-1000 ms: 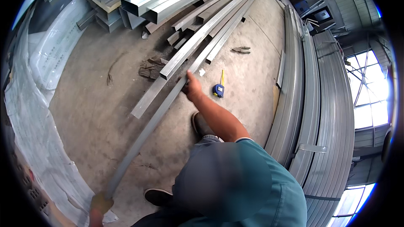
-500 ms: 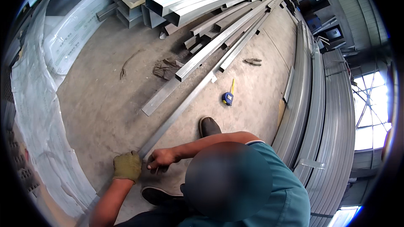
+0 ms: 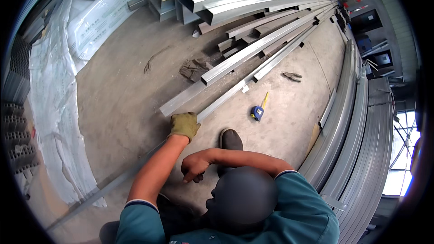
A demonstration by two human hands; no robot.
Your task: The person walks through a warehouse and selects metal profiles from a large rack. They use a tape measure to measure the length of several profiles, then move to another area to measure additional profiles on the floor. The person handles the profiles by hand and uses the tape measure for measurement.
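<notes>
Concrete floor (image 3: 117, 95) bears pliers (image 3: 292, 77), tape measure (image 3: 257, 113), tubes (image 3: 257, 49); left hand (image 3: 184, 125) clasps bar (image 3: 226, 97), right hand (image 3: 196, 163) curled, contents unclear.

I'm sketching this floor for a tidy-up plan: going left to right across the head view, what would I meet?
White plastic sheeting → gloved left hand → dark shoe → blue tape measure → pliers → bright window.

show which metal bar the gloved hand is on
The slim grey bar under the left hand, the only one running past it to the lower left; neighbouring bars end sooner.
</notes>
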